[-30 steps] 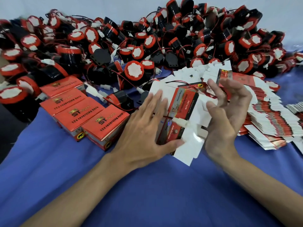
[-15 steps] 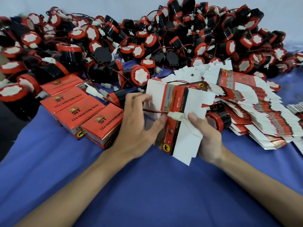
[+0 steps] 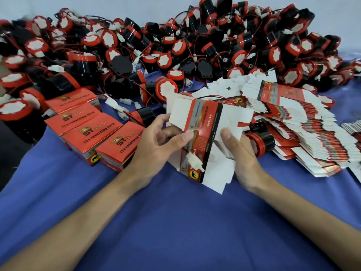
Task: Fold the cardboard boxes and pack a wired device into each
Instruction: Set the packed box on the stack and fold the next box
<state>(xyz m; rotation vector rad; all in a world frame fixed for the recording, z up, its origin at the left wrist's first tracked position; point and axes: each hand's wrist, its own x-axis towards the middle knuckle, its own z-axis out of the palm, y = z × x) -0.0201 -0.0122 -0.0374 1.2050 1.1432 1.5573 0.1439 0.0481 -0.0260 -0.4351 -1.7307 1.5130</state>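
The left hand (image 3: 156, 145) pinches one side of an unfolded cardboard box (image 3: 205, 118), the right hand (image 3: 242, 153) the other, over the middle of the bench (image 3: 175, 222). Wired devices (image 3: 175, 45) lie heaped along its far edge.

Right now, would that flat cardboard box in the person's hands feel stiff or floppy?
Probably light and bendy: the cardboard box looks like thin card, flexed between the left hand and right hand. Its loose white flaps would likely flop. The glossy print may feel slippery.
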